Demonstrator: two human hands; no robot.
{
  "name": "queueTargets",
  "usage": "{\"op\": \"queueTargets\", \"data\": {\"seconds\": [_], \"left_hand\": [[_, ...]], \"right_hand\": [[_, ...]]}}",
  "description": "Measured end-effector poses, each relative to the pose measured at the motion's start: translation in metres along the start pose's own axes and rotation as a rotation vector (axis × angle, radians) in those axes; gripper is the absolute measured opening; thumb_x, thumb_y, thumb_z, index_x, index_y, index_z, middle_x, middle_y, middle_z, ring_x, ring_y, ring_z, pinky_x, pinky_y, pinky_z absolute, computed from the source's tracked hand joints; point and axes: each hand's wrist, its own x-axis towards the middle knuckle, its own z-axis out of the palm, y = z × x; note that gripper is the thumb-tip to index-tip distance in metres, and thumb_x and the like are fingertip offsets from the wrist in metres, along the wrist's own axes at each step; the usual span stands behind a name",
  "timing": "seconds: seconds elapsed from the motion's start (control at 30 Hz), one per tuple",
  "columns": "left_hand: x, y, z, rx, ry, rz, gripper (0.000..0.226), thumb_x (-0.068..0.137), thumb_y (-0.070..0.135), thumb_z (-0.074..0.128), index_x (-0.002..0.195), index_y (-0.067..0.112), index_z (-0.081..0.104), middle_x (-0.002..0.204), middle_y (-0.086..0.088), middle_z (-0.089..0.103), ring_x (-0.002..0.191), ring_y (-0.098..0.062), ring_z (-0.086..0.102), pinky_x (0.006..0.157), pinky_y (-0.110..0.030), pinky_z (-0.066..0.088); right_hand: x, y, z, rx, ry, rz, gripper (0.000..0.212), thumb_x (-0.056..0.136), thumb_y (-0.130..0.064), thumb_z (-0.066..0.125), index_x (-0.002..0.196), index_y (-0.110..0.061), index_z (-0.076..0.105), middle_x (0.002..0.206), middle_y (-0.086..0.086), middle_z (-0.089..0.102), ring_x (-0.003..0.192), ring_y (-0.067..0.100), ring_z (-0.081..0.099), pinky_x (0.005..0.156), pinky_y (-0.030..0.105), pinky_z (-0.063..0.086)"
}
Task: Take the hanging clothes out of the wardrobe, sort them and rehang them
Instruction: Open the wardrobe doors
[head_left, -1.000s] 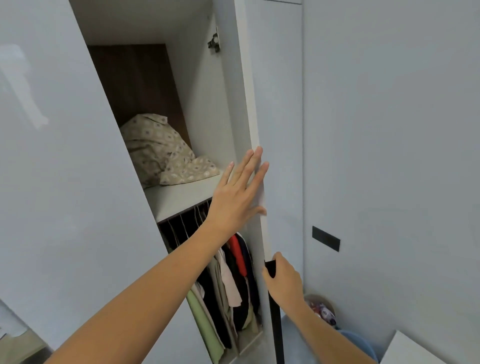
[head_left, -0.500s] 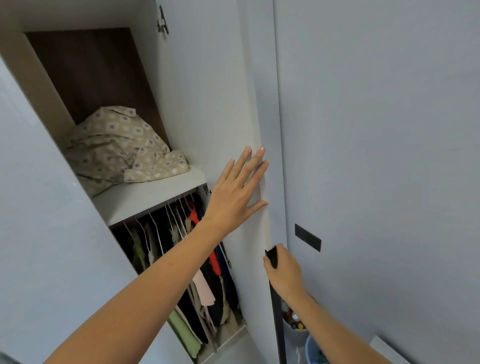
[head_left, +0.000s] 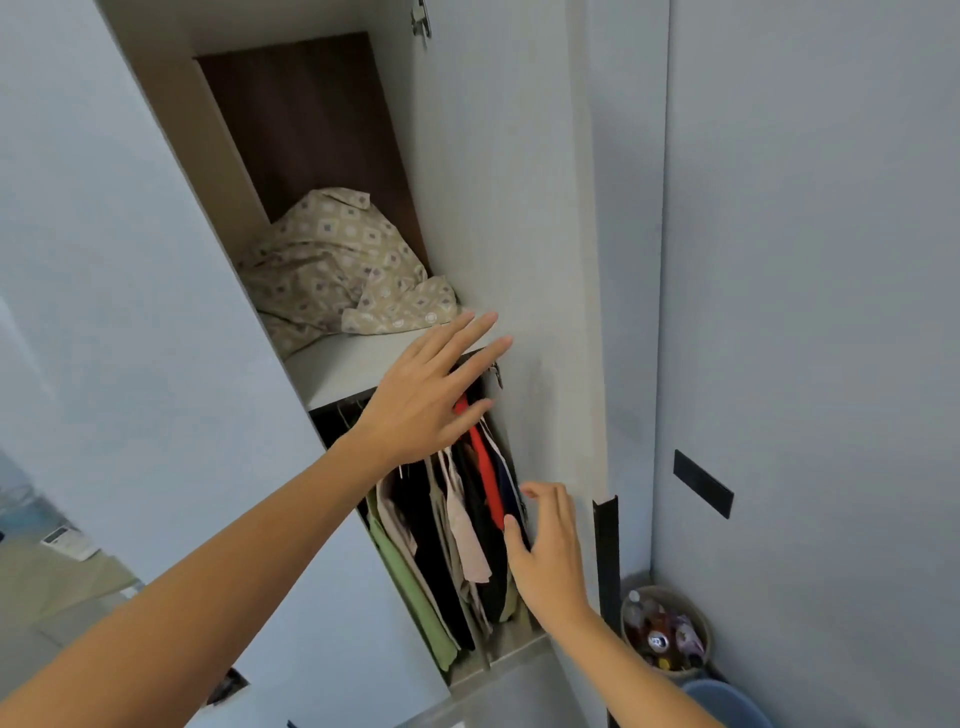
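Both hands reach in empty — the left hand (head_left: 426, 400) with fingers spread before the rail, the right hand (head_left: 548, 551) loosely curled just right of the tightly packed hanging clothes (head_left: 457, 525) — so tugging one garment could drag its neighbours off their hangers.
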Motion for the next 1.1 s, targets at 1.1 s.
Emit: {"op": "queueTargets", "data": {"seconds": [1.1], "left_hand": [[-0.133,-0.329,0.040,0.610,-0.154,-0.113,0.066,0.094,0.072,0.047,0.120,0.015,0.069,0.136,-0.009,0.055,0.159,-0.035,0.020,0.116,-0.081,-0.007]], "right_hand": [[0.192,-0.088,0.349,0.089,-0.489,0.232,0.027,0.094,-0.046,0.067,0.109,-0.024,0.059,0.105,-0.002,0.069,0.097,0.016,0.069,0.096,0.047,0.058]]}}
